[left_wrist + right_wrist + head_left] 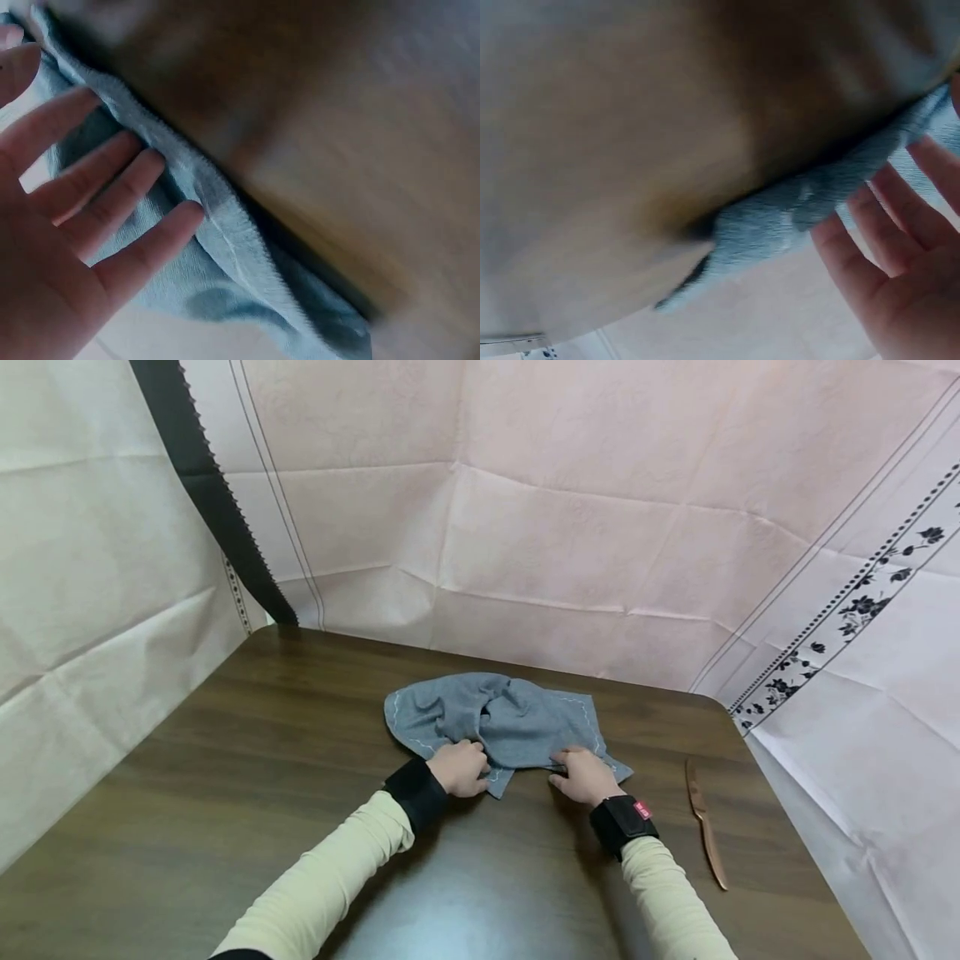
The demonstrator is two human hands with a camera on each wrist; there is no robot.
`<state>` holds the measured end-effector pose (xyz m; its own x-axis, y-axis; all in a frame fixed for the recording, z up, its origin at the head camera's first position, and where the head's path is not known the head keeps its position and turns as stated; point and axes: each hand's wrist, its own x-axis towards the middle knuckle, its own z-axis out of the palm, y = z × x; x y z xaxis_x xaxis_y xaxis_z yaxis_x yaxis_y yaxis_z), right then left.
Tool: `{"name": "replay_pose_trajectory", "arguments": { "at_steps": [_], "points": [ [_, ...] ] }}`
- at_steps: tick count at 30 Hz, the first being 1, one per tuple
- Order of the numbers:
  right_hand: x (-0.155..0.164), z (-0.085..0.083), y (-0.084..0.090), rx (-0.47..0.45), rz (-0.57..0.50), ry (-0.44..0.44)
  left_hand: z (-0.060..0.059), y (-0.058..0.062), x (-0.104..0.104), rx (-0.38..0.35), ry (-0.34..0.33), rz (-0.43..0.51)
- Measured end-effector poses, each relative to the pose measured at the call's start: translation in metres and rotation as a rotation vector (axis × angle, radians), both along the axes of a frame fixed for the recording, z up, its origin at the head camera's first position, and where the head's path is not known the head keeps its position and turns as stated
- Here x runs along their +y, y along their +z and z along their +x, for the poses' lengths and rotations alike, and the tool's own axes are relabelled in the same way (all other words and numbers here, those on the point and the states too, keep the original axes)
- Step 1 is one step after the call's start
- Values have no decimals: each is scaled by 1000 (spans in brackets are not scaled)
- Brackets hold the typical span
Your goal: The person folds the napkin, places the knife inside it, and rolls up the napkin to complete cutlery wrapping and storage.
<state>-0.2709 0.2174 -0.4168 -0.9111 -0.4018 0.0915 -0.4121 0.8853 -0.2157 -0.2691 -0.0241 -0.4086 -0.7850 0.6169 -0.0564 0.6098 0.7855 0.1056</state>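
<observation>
A rumpled blue-grey cloth (525, 718) with pale stitching along its edges lies toward the far side of the wooden table, folded over itself in places. My left hand (459, 768) is at the near left part of the cloth. In the left wrist view, the fingers (124, 176) are spread and fairly straight, with their tips at the stitched border (232, 229). On the near right side, my right hand (585, 774) touches the cloth's edge. The right wrist view has its fingers (870, 232) extended against the cloth (761, 225).
A copper-coloured table knife (705, 822) lies to the right of my right hand. The brown table (225, 785) has rounded far corners. White patterned sheeting (562, 527) hangs behind it and at both sides.
</observation>
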Motion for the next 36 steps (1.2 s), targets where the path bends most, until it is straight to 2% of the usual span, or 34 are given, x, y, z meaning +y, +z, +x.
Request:
{"name": "replay_pose_trajectory", "arguments": {
  "at_steps": [4,6,10,14,16,19,22,25,28,31,34,36],
  "points": [
    [11,0,-3,30,-1,-24,1,-3,-17,55,-61,104],
    [17,0,-3,67,-2,-33,2,-4,-28,68,-62,149],
    [26,-1,-6,143,-12,-53,7,-3,-46,99,-1,167],
    [35,1,-7,175,-15,-54,9,-1,-56,168,67,123],
    [40,3,-5,137,-11,-33,8,-2,-61,205,105,95],
    [44,7,1,20,-11,8,6,-7,-69,241,157,66],
    [47,12,8,-102,4,55,2,-12,-77,252,178,49],
    [49,18,12,-169,11,97,-2,-17,-84,243,195,38],
    [52,21,14,-192,-3,144,-5,-18,-90,215,221,40],
    [53,20,14,-189,-64,173,-4,-17,-92,199,240,36],
    [50,16,15,-157,-112,138,-1,-15,-90,205,215,11],
    [47,13,14,-141,-95,101,3,-13,-86,197,179,0]
  ]
}}
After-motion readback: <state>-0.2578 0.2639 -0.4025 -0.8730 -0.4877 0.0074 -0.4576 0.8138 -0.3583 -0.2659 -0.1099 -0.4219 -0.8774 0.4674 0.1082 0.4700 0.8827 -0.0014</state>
